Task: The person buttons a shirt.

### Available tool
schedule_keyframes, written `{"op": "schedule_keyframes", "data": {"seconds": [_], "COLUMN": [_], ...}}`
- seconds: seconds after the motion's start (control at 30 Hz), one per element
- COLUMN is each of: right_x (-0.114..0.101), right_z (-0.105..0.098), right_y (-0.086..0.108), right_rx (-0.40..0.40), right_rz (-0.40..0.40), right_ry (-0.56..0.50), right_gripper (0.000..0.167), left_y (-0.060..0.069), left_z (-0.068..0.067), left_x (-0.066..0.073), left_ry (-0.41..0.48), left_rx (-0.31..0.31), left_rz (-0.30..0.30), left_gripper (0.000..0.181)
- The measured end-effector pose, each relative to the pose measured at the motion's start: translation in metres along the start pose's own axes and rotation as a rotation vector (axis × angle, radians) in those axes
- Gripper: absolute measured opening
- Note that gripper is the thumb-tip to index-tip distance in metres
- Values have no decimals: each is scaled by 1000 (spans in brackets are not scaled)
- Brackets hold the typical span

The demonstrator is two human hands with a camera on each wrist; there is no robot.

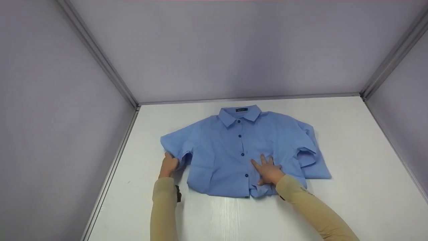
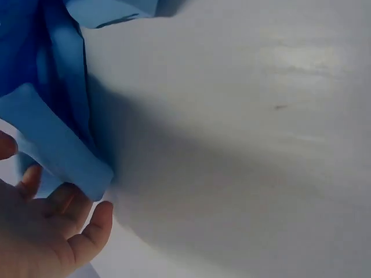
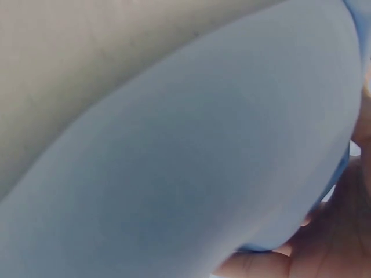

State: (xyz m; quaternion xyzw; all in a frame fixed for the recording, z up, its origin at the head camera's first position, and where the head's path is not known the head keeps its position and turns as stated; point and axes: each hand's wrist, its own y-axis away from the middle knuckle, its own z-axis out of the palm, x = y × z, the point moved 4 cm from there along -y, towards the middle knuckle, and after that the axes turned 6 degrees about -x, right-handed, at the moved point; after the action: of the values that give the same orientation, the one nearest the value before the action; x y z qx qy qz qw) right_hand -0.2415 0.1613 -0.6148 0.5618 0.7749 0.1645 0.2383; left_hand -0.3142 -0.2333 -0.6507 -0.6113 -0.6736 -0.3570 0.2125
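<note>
Shirt (image 1: 224, 160) lies just below mid-frame in the head view, on the counter (image 1: 354, 150); the right hand (image 1: 269, 172) rests spread on its lower front. Left wrist view: at left, the left hand (image 2: 49, 231) pinches the sleeve hem (image 2: 61, 142), a sensible hold. Right wrist view: cloth (image 3: 185, 156) bulges mid-frame, probably light, soft, easily creased.

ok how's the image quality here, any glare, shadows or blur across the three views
Head: shirt fairly clear, pale glare on the table below it; left wrist: broad soft shadow beside the cloth, brighter glare at upper right; right wrist: cloth close up and out of focus.
</note>
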Motion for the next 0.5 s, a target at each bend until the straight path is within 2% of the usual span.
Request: {"op": "schedule_keyframes", "data": {"seconds": [0.07,0.13,0.2,0.23,0.3,0.37,0.43,0.5], "right_x": [0,0,0,0,0,-1,-1,-2], "right_z": [0,-2,-3,-4,-5,-5,-5,-4], "right_y": [1,2,3,3,4,5,4,4], "right_rx": [1,3,6,8,12,13,9,10], "right_rz": [-3,-4,-4,-2,0,-5,-11,-18], "right_ry": [1,1,0,0,3,5,3,-6], "right_gripper": [91,91,90,91,91,91,91,90], "left_y": [-5,-7,14,21,34,41,42,41], "left_z": [4,8,1,0,-3,-6,-10,-19], "left_x": [-8,-11,11,17,27,33,35,42], "left_ry": [-55,-136,-183,-208,-247,-276,-303,-303], "left_rx": [-73,-126,-198,-203,-191,-158,-112,-57], "left_rz": [14,-22,-86,-84,-82,-62,-43,-20], "left_gripper": [36,32,43,42,33,17,3,7]}}
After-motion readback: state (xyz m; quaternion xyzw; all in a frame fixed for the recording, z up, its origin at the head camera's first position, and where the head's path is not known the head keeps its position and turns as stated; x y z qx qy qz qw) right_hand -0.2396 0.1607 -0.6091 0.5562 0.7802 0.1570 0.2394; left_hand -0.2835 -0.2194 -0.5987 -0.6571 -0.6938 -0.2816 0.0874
